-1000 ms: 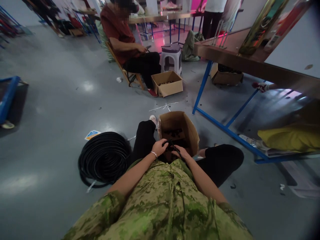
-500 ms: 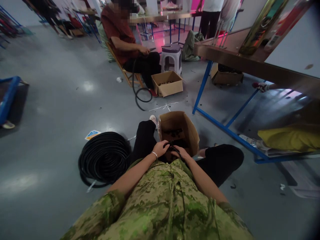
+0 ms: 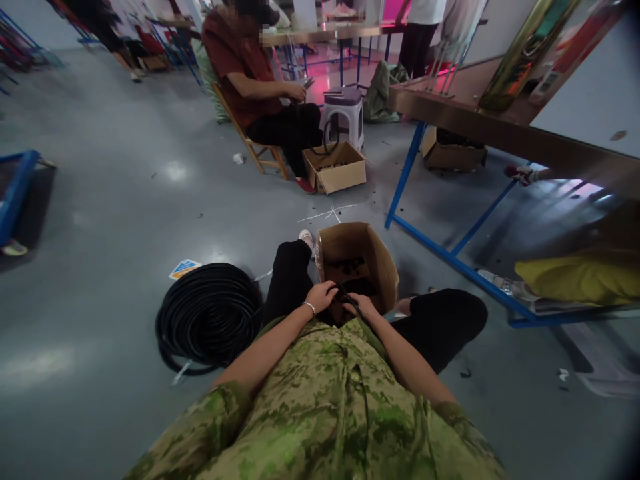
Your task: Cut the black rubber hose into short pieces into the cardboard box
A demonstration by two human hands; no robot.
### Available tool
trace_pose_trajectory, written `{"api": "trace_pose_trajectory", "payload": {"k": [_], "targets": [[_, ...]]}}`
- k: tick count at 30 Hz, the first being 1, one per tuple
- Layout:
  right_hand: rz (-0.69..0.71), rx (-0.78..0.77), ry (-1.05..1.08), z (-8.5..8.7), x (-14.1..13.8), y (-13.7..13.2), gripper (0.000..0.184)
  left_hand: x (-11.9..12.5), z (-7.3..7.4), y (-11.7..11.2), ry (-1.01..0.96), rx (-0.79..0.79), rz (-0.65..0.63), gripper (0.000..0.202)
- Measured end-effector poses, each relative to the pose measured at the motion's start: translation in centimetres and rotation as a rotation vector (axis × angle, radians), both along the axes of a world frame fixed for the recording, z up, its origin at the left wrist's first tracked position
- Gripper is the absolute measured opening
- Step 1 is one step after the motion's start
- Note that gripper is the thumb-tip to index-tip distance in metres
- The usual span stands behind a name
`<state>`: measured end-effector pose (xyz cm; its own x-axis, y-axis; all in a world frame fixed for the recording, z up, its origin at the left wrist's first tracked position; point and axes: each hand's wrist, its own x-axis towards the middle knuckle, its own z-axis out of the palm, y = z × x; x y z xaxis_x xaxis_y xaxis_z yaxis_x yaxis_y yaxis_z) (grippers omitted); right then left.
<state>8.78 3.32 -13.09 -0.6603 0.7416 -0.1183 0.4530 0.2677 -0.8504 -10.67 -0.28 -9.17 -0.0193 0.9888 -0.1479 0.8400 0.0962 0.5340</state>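
Observation:
Over the near edge of an open cardboard box (image 3: 383, 267), my left hand (image 3: 321, 295) pinches a short black piece (image 3: 340, 289) that looks like rubber tubing. My right hand (image 3: 363, 305) is close beside it, fingers curled round a slim dark tool whose kind is too small to make out. The box stands on the floor between my knees, with several black cut pieces (image 3: 353, 263) inside. To my left lies a large coil of black hose (image 3: 207, 317), which neither hand touches.
Across from me a seated co-worker (image 3: 250, 87) holds a bladed tool and a black hose over a smaller cardboard box (image 3: 345, 179). A purple-topped stool (image 3: 343, 99) stands beside it. At right is a workbench (image 3: 500, 127) with blue legs; a blue cart (image 3: 17, 193) is at left.
My hands stay nearly in place, with the dark pieces between them shifted slightly. The co-worker's hose has swung from the floor to over the smaller box.

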Motion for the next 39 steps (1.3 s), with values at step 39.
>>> {"api": "trace_pose_trajectory", "payload": {"k": [39], "targets": [[-0.203, 0.068, -0.417, 0.9, -0.5, 0.0, 0.024, 1.5, 0.5, 2.4, 0.211, -0.205, -0.063, 0.029]]}}
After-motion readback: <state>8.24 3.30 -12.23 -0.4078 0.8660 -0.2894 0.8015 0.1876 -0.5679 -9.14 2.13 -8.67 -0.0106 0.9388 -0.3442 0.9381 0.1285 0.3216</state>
